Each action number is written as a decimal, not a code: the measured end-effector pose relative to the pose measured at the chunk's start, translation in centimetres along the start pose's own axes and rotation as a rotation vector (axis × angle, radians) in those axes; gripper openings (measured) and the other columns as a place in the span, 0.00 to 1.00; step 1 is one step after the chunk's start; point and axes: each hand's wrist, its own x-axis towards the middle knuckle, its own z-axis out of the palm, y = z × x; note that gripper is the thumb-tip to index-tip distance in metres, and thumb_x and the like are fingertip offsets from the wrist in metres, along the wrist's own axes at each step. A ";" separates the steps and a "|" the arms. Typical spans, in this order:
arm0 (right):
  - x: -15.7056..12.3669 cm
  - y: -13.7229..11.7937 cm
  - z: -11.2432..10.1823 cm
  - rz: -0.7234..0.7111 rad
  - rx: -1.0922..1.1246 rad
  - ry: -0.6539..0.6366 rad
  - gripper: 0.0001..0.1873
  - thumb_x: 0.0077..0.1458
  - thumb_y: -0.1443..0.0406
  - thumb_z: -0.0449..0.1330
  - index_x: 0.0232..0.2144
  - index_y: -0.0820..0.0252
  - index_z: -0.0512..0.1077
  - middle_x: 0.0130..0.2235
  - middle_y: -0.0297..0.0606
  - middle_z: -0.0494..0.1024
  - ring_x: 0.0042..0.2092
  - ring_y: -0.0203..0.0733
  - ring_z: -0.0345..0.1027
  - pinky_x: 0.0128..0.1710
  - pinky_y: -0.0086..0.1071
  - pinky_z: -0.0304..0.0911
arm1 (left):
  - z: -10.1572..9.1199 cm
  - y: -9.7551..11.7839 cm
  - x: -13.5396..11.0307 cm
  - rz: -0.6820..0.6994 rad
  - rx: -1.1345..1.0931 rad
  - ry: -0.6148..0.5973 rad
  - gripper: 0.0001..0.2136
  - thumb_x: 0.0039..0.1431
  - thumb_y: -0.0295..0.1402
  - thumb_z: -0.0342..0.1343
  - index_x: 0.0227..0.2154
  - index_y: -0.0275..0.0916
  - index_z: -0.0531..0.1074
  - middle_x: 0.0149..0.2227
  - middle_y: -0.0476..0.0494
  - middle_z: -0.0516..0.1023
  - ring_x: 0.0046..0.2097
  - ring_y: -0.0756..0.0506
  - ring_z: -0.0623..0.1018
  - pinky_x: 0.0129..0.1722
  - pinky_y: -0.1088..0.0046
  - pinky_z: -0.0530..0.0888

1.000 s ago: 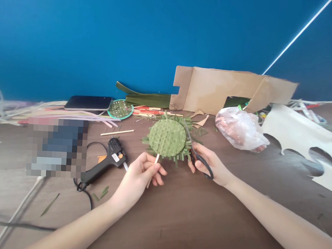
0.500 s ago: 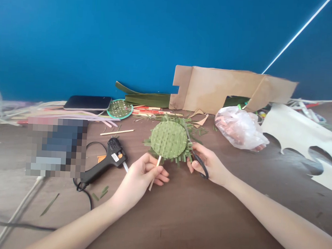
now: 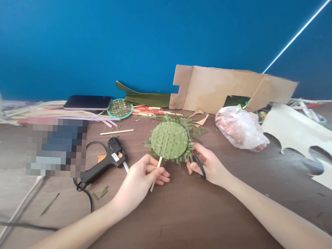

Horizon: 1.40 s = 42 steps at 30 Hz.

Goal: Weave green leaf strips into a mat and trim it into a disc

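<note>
My left hand pinches the thin wooden stick of a round woven green leaf disc, held upright over the brown table. Ragged leaf ends stick out round the disc's rim. My right hand grips black-handled scissors, with fingers through the loops and the blades running up along the disc's right edge. Green leaf trimmings lie on the table behind the disc.
A black glue gun with its cord lies to the left of my left hand. Behind are a smaller woven disc, a phone, long green leaves, folded cardboard, a plastic bag and cut white paper.
The disc and my left hand have shifted slightly right. My right hand has drawn in closer to the disc's right edge and the scissors have closed a little.
</note>
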 end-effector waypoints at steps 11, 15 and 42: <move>0.1 -0.3 0.1 0.093 0.005 0.041 0.22 0.46 0.50 0.62 0.32 0.58 0.59 0.21 0.28 0.66 0.21 0.33 0.63 0.21 0.29 0.61 | 0.0 0.2 -0.2 0.007 0.015 0.003 0.10 0.53 0.35 0.58 0.26 0.38 0.62 0.26 0.44 0.80 0.29 0.47 0.79 0.30 0.72 0.75; -0.1 -0.2 -0.1 0.028 0.016 0.034 0.24 0.47 0.46 0.59 0.33 0.59 0.60 0.22 0.29 0.65 0.22 0.33 0.62 0.23 0.29 0.61 | 0.0 0.1 -0.3 0.048 0.071 0.005 0.08 0.56 0.34 0.54 0.26 0.38 0.61 0.27 0.46 0.79 0.25 0.50 0.77 0.24 0.76 0.71; 0.0 -0.1 -0.1 -0.005 0.028 0.069 0.23 0.48 0.47 0.59 0.30 0.60 0.60 0.24 0.29 0.62 0.19 0.28 0.58 0.19 0.27 0.56 | -0.4 -0.3 -0.4 0.176 0.199 0.074 0.08 0.58 0.37 0.50 0.28 0.38 0.61 0.27 0.51 0.77 0.20 0.55 0.69 0.20 0.79 0.62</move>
